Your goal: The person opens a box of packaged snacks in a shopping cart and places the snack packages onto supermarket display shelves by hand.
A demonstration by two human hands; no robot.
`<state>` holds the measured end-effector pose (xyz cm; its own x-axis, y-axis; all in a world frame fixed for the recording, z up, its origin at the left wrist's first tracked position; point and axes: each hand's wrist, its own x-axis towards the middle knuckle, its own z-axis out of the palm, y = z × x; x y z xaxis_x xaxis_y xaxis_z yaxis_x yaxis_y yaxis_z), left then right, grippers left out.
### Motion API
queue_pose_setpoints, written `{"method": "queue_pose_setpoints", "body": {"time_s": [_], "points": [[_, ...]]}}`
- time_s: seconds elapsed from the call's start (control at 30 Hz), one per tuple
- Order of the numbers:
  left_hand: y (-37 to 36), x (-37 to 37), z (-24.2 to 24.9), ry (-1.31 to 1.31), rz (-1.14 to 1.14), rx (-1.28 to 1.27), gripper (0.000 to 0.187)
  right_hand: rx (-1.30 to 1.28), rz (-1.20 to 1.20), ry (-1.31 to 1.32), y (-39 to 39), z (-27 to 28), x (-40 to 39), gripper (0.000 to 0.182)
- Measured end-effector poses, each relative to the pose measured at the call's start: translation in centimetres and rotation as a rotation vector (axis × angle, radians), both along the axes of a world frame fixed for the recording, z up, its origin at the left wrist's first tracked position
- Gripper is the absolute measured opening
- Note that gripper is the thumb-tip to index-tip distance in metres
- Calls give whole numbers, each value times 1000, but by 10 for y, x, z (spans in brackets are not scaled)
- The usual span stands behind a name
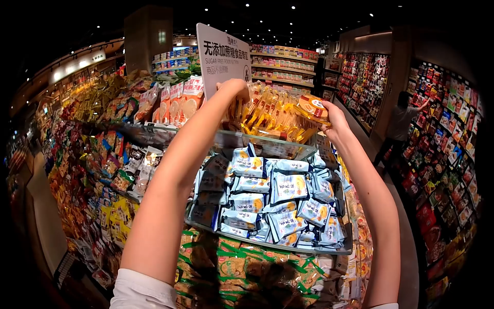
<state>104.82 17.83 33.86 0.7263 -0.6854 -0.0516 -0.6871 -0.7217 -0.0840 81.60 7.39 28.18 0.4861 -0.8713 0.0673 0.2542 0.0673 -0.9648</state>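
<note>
My right hand (334, 119) grips the edge of an orange-and-yellow snack packet (312, 107) with a round pale label, at the right end of the upper bin. Beside it stands a row of clear-wrapped yellow snack packets (267, 110), packed upright. My left hand (235, 89) reaches over the left end of that row, right by the white sign (222, 56). Its fingers curl downward and their tips are hidden, so what they hold cannot be made out. Below both arms, a clear bin (298, 248) holds many light-blue packets (289, 188).
Green-edged packets (236, 262) lie beneath the blue ones. Orange-and-white bags (177, 100) stand to the left of the sign. At the right, a person (404, 121) reaches toward a wall of hanging packets (455, 134). Stocked shelves (283, 64) fill the back.
</note>
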Motion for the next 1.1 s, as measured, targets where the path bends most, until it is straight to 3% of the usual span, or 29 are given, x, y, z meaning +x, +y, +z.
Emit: {"method": "queue_pose_setpoints", "body": {"time_s": [0.07, 0.1, 0.13, 0.2, 0.33, 0.4, 0.47, 0.53, 0.6, 0.67, 0.77, 0.83, 0.87, 0.93, 1.0, 1.1], "points": [[15, -4, -3, 17, -157, -220, 47, -24, 2, 36, -2, 0, -2, 24], [12, 5, -19, -241, -273, -371, 49, -19, -11, 6, -5, -2, -1, 24], [24, -3, -26, -244, -278, -368, 49, -12, -25, -29, -6, -2, -1, 25], [48, -19, -41, -504, -552, -562, 47, -24, 1, -87, -4, -1, 1, 25], [64, -17, -49, -617, -654, -676, 48, -60, 168, -132, 35, 23, 19, 26], [65, -19, -47, -413, -630, -692, 51, -142, 418, -96, 15, 20, 54, 30], [67, -13, -53, -379, -657, -770, 52, -99, 521, -243, 33, 24, 79, 32], [72, -9, -53, -347, -686, -844, 53, -22, 493, -226, 36, 22, 97, 32], [76, -5, -51, -106, -700, -860, 62, 130, 376, -330, 38, 20, 112, 30], [81, 0, -46, 420, -571, -871, 70, 107, 361, -272, 30, 21, 121, 30], [93, -5, -39, 605, -539, -817, 70, 56, 334, -179, 7, 16, 141, 29], [88, 1, -43, 555, -860, -771, 69, 3, 322, -10, -18, 16, 147, 28], [85, 1, -44, 555, -862, -774, 69, 21, 317, 103, -34, 21, 150, 26], [77, -5, -45, 224, -914, -712, 67, -143, 136, 195, -24, 35, 135, 25], [68, -10, -47, -35, -977, -659, 70, -138, 104, 15, -10, 43, 102, 26], [57, -12, -50, -97, -1036, -706, 64, -33, -25, -95, -28, 37, 68, 28]]}}
